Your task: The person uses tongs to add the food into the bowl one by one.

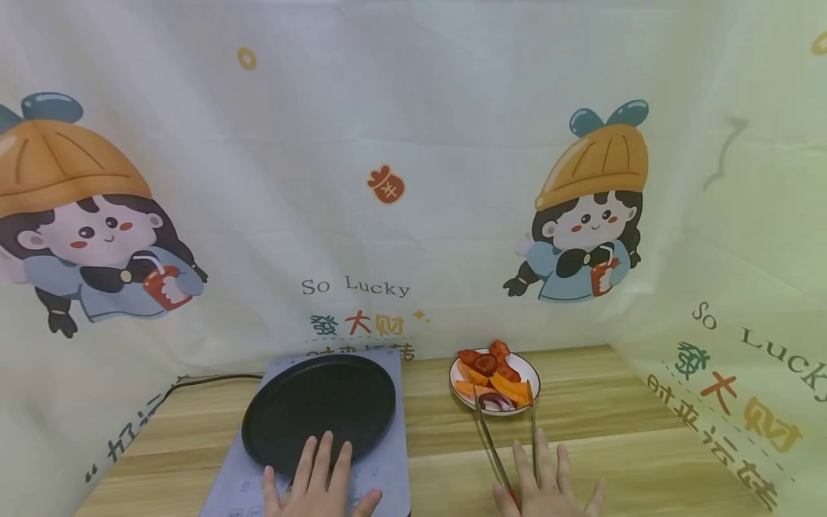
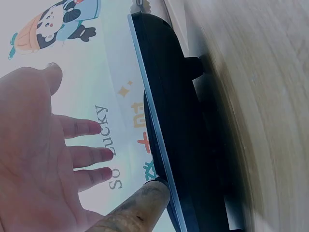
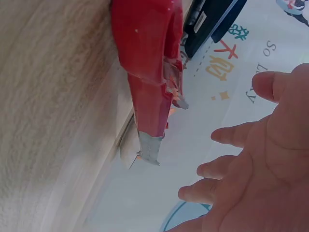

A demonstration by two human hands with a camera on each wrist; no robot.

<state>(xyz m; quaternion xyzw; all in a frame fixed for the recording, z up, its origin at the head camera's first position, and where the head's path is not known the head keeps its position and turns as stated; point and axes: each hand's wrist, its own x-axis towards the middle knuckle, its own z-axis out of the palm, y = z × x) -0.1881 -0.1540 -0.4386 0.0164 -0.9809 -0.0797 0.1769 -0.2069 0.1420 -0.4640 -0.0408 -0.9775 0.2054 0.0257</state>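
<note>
My left hand (image 1: 316, 481) is spread in the air above the front of a flat induction cooktop (image 1: 381, 459), fingers extended and holding nothing. A round black griddle pan (image 1: 316, 409) lies on that cooktop; its wood-look handle (image 2: 137, 205) shows in the left wrist view, below the palm and apart from it. To the right, my right hand (image 1: 549, 488) hovers with fingers spread, over a pair of tongs (image 1: 492, 449). Their red handles (image 3: 147, 63) appear in the right wrist view, clear of the fingers. The tongs' tips rest at the near rim of a plate (image 1: 533, 373).
On the plate are reddish meat pieces (image 1: 507, 370), orange slices (image 1: 513, 389) and a purple onion piece (image 1: 494, 402). A black cord (image 1: 213, 379) runs left from the cooktop. Behind the wooden table (image 1: 601, 424) hangs a printed cloth (image 1: 452, 237), also along both sides.
</note>
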